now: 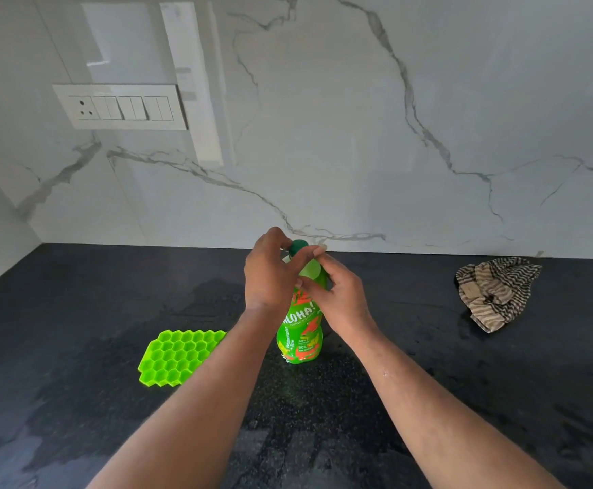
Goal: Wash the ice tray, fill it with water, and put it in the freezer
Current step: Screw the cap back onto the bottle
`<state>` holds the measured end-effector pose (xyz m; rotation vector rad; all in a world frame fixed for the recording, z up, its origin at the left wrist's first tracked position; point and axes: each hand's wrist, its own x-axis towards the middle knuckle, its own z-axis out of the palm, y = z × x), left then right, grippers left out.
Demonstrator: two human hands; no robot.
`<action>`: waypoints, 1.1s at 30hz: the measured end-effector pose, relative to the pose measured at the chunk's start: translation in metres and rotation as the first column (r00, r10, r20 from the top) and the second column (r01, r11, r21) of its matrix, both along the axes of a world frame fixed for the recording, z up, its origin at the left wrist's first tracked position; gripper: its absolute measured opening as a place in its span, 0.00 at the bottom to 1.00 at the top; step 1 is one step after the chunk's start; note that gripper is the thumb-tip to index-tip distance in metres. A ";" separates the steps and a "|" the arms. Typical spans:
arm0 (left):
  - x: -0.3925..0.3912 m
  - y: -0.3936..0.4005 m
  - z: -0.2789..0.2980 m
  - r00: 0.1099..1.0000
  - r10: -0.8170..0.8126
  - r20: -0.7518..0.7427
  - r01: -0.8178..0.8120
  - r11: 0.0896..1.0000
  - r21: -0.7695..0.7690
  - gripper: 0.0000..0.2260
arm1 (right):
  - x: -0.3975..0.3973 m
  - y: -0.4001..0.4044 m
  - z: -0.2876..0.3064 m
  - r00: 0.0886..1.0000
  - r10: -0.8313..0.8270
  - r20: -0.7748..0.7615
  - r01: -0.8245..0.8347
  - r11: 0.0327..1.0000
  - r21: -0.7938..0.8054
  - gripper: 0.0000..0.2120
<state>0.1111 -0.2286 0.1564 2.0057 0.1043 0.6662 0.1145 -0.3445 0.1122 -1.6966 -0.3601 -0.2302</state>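
Head view: hands [302, 280] grip upright bottle [300, 333], apparently at cap [298, 246]

Bare forearms [196, 400], no sleeves visible.

A black speckled countertop [464, 400] runs across the lower half of the view, with wet patches showing dull on its surface at the left and near the front edge. Behind it rises a white marble backsplash [358, 118] with grey veins, and on its left part sits a white switch plate [120, 106] — a socket at its left end, rocker switches beside it. A crumpled striped cloth [495, 291] — brown and cream — lies on the counter at the right, close to the wall.
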 end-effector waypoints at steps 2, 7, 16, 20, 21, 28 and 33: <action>0.001 0.002 -0.003 0.999 -0.034 -0.014 0.035 0.999 0.025 0.15 | 0.001 -0.001 -0.001 1.000 0.001 -0.003 -0.001 1.000 0.013 0.22; 0.001 0.008 -0.011 0.976 -0.213 -0.043 0.211 0.977 -0.038 0.14 | 0.005 -0.001 -0.002 1.000 0.007 -0.005 -0.007 0.999 0.031 0.25; 0.014 0.028 -0.008 0.926 -0.355 -0.126 0.322 0.920 -0.221 0.32 | 0.005 -0.001 -0.003 1.000 0.029 -0.006 -0.029 0.997 0.068 0.24; 0.009 0.032 -0.011 0.930 -0.360 -0.072 0.311 0.877 -0.366 0.29 | 0.004 0.000 -0.005 0.999 0.050 -0.004 -0.050 0.995 0.084 0.24; 0.007 0.031 -0.010 0.924 -0.375 -0.068 0.326 0.870 -0.369 0.31 | 0.004 0.001 -0.005 0.999 0.048 0.001 -0.048 0.996 0.079 0.24; 0.009 0.026 -0.017 0.934 -0.358 0.002 0.319 0.828 -0.461 0.21 | 0.005 -0.001 -0.006 0.999 0.037 -0.004 -0.036 0.997 0.065 0.25; 0.009 0.026 -0.019 0.950 -0.312 0.005 0.275 0.828 -0.489 0.06 | 0.006 -0.001 -0.009 0.999 0.033 -0.009 -0.032 0.998 0.058 0.25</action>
